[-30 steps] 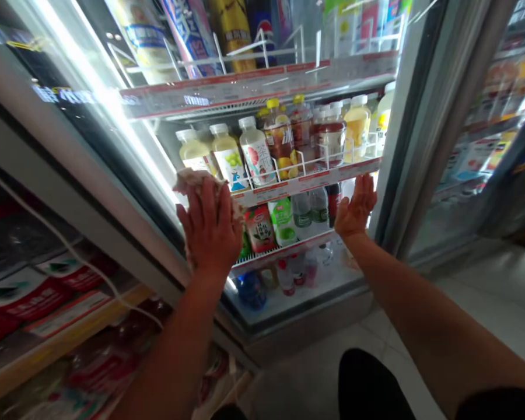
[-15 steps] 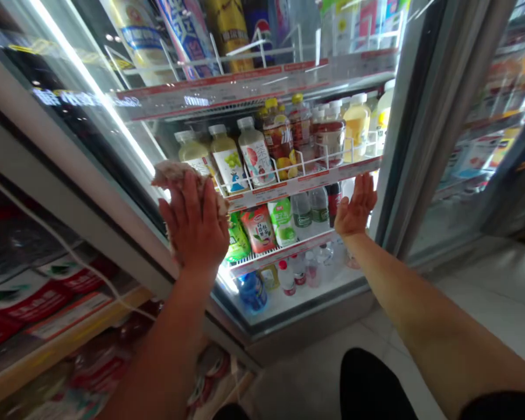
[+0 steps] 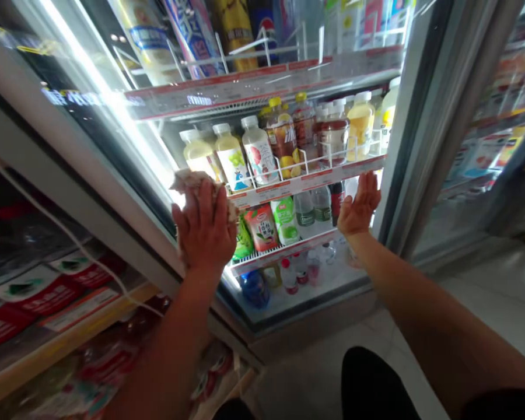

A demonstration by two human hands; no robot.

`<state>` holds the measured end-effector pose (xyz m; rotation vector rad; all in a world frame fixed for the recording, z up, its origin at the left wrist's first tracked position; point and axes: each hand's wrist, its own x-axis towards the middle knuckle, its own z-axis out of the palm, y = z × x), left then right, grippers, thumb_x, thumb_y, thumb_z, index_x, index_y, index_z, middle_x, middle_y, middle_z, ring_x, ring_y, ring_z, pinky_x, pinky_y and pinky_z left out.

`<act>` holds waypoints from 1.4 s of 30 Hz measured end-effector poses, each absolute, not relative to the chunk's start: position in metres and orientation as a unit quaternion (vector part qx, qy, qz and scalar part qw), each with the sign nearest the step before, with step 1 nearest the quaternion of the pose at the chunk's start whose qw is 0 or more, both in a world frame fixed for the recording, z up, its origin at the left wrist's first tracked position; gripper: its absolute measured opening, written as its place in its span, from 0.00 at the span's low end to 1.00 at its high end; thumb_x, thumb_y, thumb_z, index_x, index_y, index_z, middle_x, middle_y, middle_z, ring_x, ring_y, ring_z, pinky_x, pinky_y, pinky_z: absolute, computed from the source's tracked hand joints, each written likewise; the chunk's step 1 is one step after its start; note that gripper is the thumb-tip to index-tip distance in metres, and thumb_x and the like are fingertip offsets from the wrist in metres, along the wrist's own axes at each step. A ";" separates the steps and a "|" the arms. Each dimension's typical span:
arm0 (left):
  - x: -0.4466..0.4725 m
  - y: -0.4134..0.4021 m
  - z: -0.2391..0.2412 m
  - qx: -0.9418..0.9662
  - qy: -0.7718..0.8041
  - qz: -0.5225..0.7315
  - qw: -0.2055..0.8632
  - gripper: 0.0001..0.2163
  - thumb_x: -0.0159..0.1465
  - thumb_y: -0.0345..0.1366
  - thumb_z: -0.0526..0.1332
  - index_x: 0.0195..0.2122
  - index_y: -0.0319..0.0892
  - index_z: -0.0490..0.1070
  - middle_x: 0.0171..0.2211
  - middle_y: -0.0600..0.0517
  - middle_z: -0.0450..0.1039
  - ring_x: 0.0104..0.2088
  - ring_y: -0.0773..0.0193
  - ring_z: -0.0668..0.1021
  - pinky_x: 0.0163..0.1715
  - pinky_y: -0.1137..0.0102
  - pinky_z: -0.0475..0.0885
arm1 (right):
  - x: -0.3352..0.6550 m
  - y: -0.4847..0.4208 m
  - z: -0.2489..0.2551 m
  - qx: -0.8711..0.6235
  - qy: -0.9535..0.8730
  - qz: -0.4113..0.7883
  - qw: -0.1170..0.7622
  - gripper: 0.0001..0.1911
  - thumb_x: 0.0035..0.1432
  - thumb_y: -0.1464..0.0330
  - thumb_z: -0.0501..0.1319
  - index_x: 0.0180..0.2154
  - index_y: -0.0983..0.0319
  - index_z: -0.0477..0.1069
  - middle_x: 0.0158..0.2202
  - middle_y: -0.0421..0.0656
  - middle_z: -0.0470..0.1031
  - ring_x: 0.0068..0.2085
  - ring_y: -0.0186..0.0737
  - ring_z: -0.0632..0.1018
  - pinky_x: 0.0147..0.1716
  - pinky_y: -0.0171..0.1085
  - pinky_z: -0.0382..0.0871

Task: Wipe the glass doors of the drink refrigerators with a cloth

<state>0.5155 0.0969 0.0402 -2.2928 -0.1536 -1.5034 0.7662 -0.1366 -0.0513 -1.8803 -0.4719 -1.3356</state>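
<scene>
My left hand (image 3: 206, 232) presses a crumpled pale cloth (image 3: 188, 179) flat against the glass near the left side of the fridge door. The cloth sticks out above the fingertips and to the right of the hand. Further right, my right hand (image 3: 359, 207) rests with its palm and stretched fingers on the same glass, holding nothing. Behind the pane, bottled drinks (image 3: 259, 150) and drink pouches (image 3: 261, 228) stand on the wire-fronted shelves.
To the left is a shelf (image 3: 65, 318) stocked with red-labelled packs, with a white cable (image 3: 85, 254) hanging before it. A metal door frame (image 3: 433, 128) runs along the right, beside another lit fridge. Pale floor tiles (image 3: 468, 286) and my dark-clad knee (image 3: 371, 385) show below.
My left hand has slid a little to the right and slightly down with the cloth. My right hand stays at nearly the same place on the glass. The view has shifted slightly.
</scene>
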 end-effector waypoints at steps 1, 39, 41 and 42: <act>0.516 0.096 0.036 -0.817 -0.059 -0.539 0.196 0.34 0.68 0.38 0.58 0.72 0.49 0.42 0.72 0.45 0.44 0.72 0.46 0.45 0.69 0.44 0.40 | 0.767 -0.137 -0.052 -0.736 -0.189 -0.526 0.382 0.35 0.66 0.62 0.41 0.71 0.64 0.40 0.71 0.54 0.49 0.72 0.48 0.48 0.67 0.57 0.44; 0.537 0.100 0.118 -0.819 0.133 -0.523 0.194 0.12 0.64 0.39 0.58 0.48 0.45 0.72 0.47 0.47 0.73 0.54 0.52 0.72 0.59 0.55 0.63 | 0.753 -0.146 -0.044 -0.754 -0.206 -0.464 0.417 0.35 0.64 0.62 0.45 0.69 0.65 0.45 0.71 0.55 0.49 0.72 0.50 0.48 0.67 0.59 0.46; 0.535 0.100 0.118 -0.811 0.163 -0.534 0.176 0.10 0.66 0.39 0.56 0.45 0.45 0.72 0.46 0.47 0.74 0.53 0.53 0.73 0.58 0.56 0.64 | 0.727 -0.145 -0.030 -0.738 -0.244 -0.480 0.407 0.34 0.64 0.62 0.48 0.69 0.63 0.46 0.71 0.55 0.47 0.72 0.51 0.49 0.66 0.61 0.45; 0.535 0.101 0.118 -0.801 0.180 -0.545 0.173 0.09 0.67 0.38 0.55 0.44 0.44 0.72 0.45 0.48 0.74 0.53 0.54 0.73 0.57 0.57 0.64 | 0.710 -0.142 -0.020 -0.723 -0.276 -0.497 0.393 0.33 0.65 0.62 0.50 0.69 0.61 0.47 0.71 0.54 0.48 0.72 0.52 0.50 0.67 0.61 0.43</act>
